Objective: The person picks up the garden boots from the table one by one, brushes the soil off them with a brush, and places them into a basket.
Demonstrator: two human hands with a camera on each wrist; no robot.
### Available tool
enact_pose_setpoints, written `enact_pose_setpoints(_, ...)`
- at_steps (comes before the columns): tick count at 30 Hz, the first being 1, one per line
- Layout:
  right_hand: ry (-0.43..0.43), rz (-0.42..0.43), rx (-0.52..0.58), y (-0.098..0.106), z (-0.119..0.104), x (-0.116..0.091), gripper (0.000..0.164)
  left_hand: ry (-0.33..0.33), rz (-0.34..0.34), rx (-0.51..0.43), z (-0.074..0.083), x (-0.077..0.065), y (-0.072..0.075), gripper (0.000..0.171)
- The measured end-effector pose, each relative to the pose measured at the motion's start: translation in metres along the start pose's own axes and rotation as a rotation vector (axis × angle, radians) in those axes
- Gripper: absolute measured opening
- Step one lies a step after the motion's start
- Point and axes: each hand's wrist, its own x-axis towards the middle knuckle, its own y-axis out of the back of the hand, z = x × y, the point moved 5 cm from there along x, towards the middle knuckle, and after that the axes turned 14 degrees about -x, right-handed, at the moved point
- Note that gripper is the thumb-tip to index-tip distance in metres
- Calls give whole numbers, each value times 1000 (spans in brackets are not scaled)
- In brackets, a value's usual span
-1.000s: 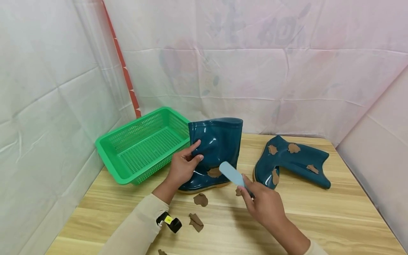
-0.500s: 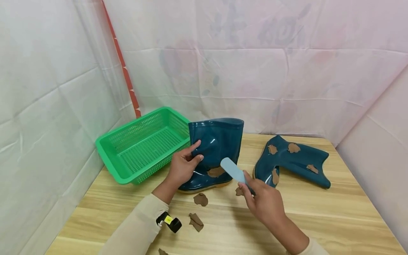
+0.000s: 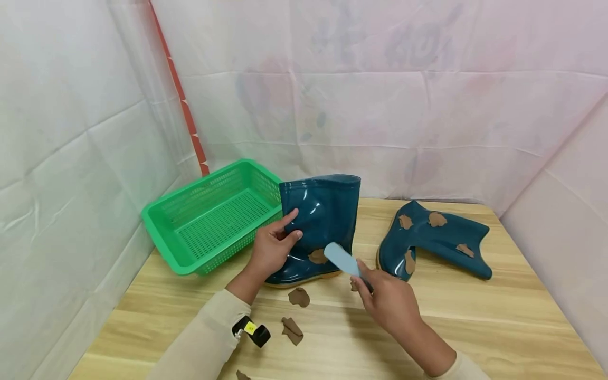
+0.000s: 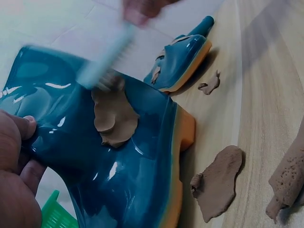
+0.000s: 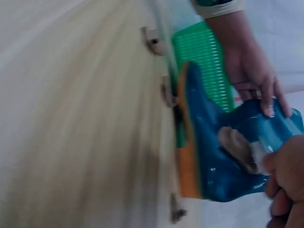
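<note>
A dark blue rubber boot point(image 3: 325, 206) with a tan sole stands on the table. My left hand point(image 3: 269, 249) grips its shaft from the left, thumb and index finger on the near side. In my right hand point(image 3: 393, 302) is a pale blue brush point(image 3: 341, 258), held by its handle. Its bristles, blurred in the left wrist view, meet the upper edge of a brown mud-like patch point(image 4: 116, 116) on the boot's ankle. To the right, a second blue boot point(image 3: 423, 235) lies on its side, bearing several similar brown patches.
A green perforated basket point(image 3: 228, 252) stands at the back left, close to the held boot. Loose brown pieces lie in front of that boot, among them a flat one point(image 3: 299, 297) and a folded one point(image 3: 292, 331). White cloth walls point(image 3: 361, 116) enclose the table.
The brush rose slightly to the right, then came back down and left over the brown patch. The boot's top rocked a little, and my left hand kept its grip.
</note>
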Motion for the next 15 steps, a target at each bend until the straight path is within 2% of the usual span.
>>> enact_pose_setpoints(2, -15, -106, -11, -7, 0, -2, 40, 8, 3, 7, -1, -1, 1, 50)
enact_pose_setpoints(4, -20, -144, 0, -9, -1, -4, 39, 15, -1, 8, -1, -1, 1, 51)
enact_pose_setpoints(5, -14, -122, 15, -7, -2, -3, 39, 16, -6, 12, -1, -1, 0, 51)
enact_pose_setpoints(8, 18, 30, 55, 4, -3, 1, 42, 1, -18, 14, 0, 1, 0, 51)
enact_pose_setpoints(10, 17, 65, 56, 8, -2, 4, 43, -5, -14, 17, 1, 2, 1, 51)
enact_pose_setpoints(11, 17, 51, 43, 6, -1, 5, 43, -2, -11, 21, 1, 2, 1, 51)
enact_pose_setpoints(15, 2, -109, 3, -7, 0, 1, 39, 37, 11, 17, -1, 1, 3, 52)
